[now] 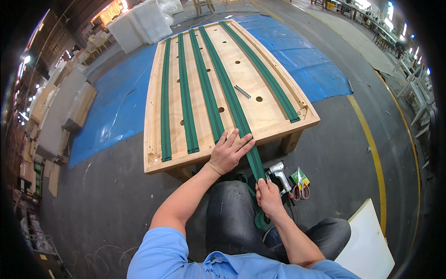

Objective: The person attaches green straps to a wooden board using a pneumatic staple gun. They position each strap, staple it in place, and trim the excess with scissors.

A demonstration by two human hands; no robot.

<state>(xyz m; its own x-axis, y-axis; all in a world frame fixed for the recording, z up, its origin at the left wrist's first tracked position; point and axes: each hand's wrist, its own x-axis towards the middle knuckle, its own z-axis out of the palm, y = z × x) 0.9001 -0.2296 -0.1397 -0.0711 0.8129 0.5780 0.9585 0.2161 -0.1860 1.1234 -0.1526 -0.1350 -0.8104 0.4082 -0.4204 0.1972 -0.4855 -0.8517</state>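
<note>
A wooden frame [288, 124] with several green webbing straps running lengthwise lies in front of me. My left hand [226, 154] presses on the near rail, fingers spread over one green webbing strap [255, 163]. That strap runs past the rail toward me, and my right hand [269, 197] grips its loose length above my knee. More webbing [261, 219] hangs below the right hand. The neighbouring straps, such as the left one [165, 107], end at the near rail. A strip of staples [242, 91] rests on the panel with round holes inside the frame.
Close to my right hand are a staple gun [279, 176], red-handled scissors [302, 188] and a small green box [299, 176]. Blue sheeting [297, 56] spreads under the frame. A white foam slab [369, 242] lies at lower right. Wrapped white blocks [141, 25] stand far left.
</note>
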